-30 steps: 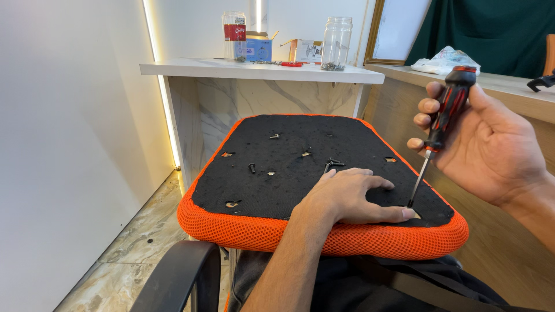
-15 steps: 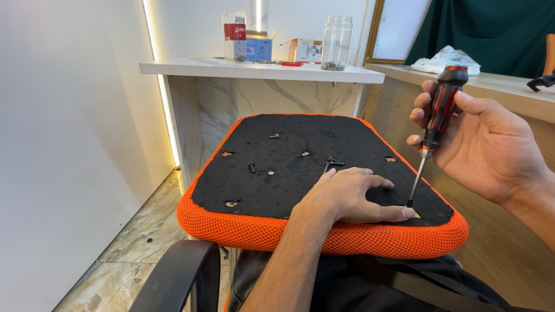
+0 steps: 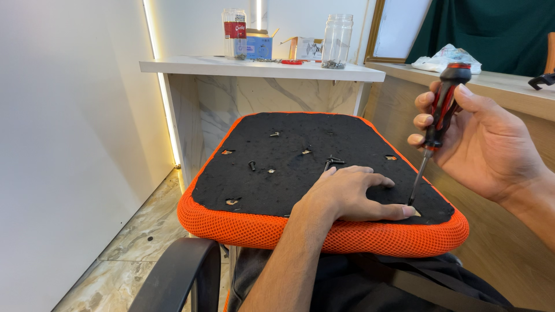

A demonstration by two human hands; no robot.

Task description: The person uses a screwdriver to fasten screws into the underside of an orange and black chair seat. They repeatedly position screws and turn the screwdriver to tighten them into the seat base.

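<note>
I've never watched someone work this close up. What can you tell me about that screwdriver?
The screwdriver has a chunky red and black handle and a thin metal shaft. The right hand grips the handle, holding the tool nearly upright, tilted slightly. Its tip meets the black underside of the orange-edged seat cushion near the right front corner, right beside the left hand's fingertip.

The seat cushion (image 3: 289, 173) lies flat on the person's lap, with loose screws (image 3: 332, 162) on top of it. The left hand (image 3: 347, 193) rests on the cushion, and the screwdriver (image 3: 433, 124) stands just right of it. Behind, a shelf (image 3: 260, 68) holds two jars (image 3: 337, 40) and small boxes (image 3: 259, 45).
</note>
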